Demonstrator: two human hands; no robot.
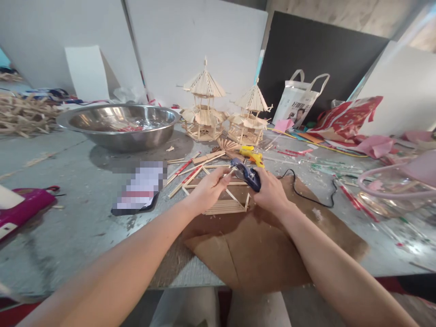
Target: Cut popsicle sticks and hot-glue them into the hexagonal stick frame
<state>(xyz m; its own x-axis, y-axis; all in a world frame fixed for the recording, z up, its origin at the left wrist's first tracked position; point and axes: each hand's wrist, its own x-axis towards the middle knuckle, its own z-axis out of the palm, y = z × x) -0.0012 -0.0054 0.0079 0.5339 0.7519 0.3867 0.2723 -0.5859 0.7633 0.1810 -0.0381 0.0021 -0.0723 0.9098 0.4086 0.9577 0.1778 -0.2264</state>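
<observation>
My right hand (270, 190) is closed around a dark blue glue gun (248, 175), whose black cord (308, 196) trails off to the right. Its nozzle points left toward a thin wooden stick (227, 174) that my left hand (210, 187) pinches between its fingertips. Both hands hover over a flat frame of wooden sticks (226, 205) lying on a brown paper sheet (259, 245). Loose sticks (185, 170), some with red wrappers, lie just beyond the frame.
Two stick pagoda models (204, 109) (250, 113) stand behind, with a yellow glue gun (252, 156) nearby. A steel bowl (119, 125) sits at left, a phone (139, 190) on the grey table (68, 218), a pink tool (20, 209) far left, bags and litter at right.
</observation>
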